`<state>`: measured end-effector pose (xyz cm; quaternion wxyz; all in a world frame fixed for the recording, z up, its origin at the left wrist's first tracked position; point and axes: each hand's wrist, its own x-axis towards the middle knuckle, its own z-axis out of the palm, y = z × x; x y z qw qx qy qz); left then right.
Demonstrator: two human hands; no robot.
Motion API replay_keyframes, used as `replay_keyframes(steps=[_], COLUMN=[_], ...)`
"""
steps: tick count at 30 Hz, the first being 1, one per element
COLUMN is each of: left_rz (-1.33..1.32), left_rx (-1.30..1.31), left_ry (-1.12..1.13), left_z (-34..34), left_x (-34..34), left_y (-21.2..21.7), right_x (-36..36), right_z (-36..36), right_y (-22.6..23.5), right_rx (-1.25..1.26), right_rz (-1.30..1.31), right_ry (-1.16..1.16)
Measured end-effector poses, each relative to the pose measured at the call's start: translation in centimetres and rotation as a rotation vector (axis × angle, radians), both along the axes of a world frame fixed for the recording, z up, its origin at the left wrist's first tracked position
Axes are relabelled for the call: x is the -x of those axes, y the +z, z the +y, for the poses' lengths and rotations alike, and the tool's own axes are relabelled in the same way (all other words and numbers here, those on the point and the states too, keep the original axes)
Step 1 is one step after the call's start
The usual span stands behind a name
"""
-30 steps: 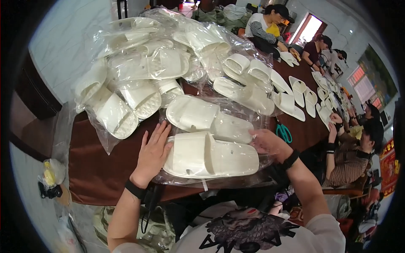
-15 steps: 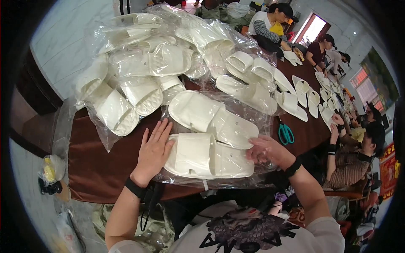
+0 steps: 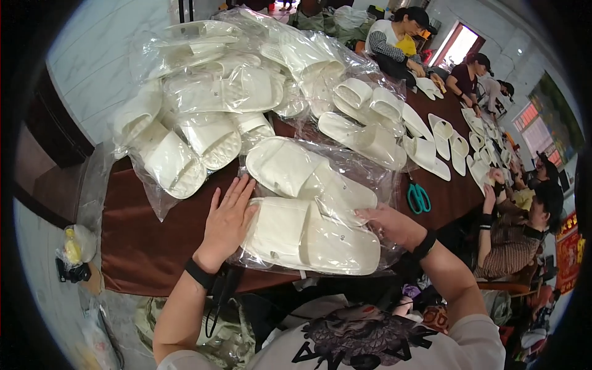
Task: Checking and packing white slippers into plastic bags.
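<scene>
A pair of white slippers lies before me with a clear plastic bag (image 3: 339, 148) around and under it. The far slipper (image 3: 287, 168) sits beside the near slipper (image 3: 342, 243), whose heel is angled toward me. My left hand (image 3: 227, 213) rests open, fingers stretched, against the toe ends at the left. At the heel ends, my right hand (image 3: 398, 225) has its fingers bent together on the film by the far slipper's heel. Its fingertips are partly hidden, but they seem to pinch the bag.
Bagged white slippers (image 3: 225, 92) are heaped at the far left of the brown-covered table (image 3: 145, 246). Teal-handled scissors (image 3: 419, 198) lie right of my right hand. Loose white slippers (image 3: 457, 150) run along the table toward several co-workers, one a person in a cap (image 3: 401, 43).
The near slipper's heel has swung slightly toward me and to the right. My right hand's fingers have drawn together at the far slipper's heel. My left hand has hardly moved.
</scene>
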<state>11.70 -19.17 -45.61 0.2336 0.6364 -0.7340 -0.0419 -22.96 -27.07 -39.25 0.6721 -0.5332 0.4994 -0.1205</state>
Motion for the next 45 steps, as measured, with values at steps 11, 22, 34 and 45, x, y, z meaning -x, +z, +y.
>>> replay_keyframes(steps=[11,22,34,45], left_rz=[-0.019,-0.056,-0.182,-0.166], left_rx=[0.018,-0.005,-0.057,-0.045], left_ry=[-0.002,-0.008,0.008,-0.014], left_z=[-0.4,0.4,0.4,-0.1], left_x=[-0.3,0.0,0.2,0.7], left_y=[0.0,-0.1,0.2,0.7], right_x=[1.8,-0.6,3.4,17.2], right_z=[-1.4,2.7,-0.5,-3.2], right_y=[-1.1,-0.6,0.0,6.2], right_rx=[0.169,0.228,0.52,0.493], right_rz=[-0.115,-0.254,-0.123,0.131], right_ry=[-0.195,-0.008,-0.001,-0.032])
